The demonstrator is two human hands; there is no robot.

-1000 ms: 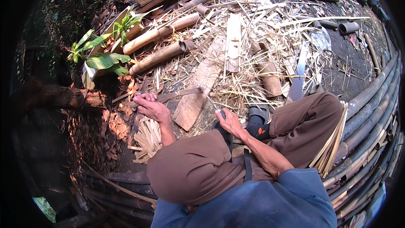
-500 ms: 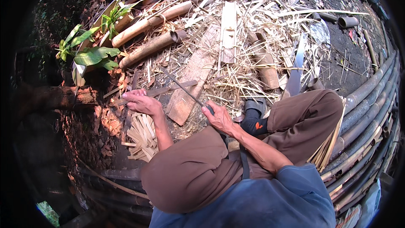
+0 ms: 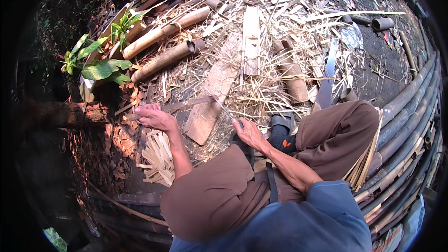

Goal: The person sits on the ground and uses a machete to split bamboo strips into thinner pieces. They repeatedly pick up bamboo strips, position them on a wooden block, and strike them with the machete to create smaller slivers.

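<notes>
"What's the left hand clamped on?"
"A brown bamboo strip, near its left end; the right end lies over the plank."
"And the right hand?"
"Closed round a knife (blade beside the strip's right end)."

Your right hand is now drawn back toward your right, and the knife in it slants at the far end of the strip, where half a second ago its blade reached well past the strip toward the bamboo tubes
</notes>
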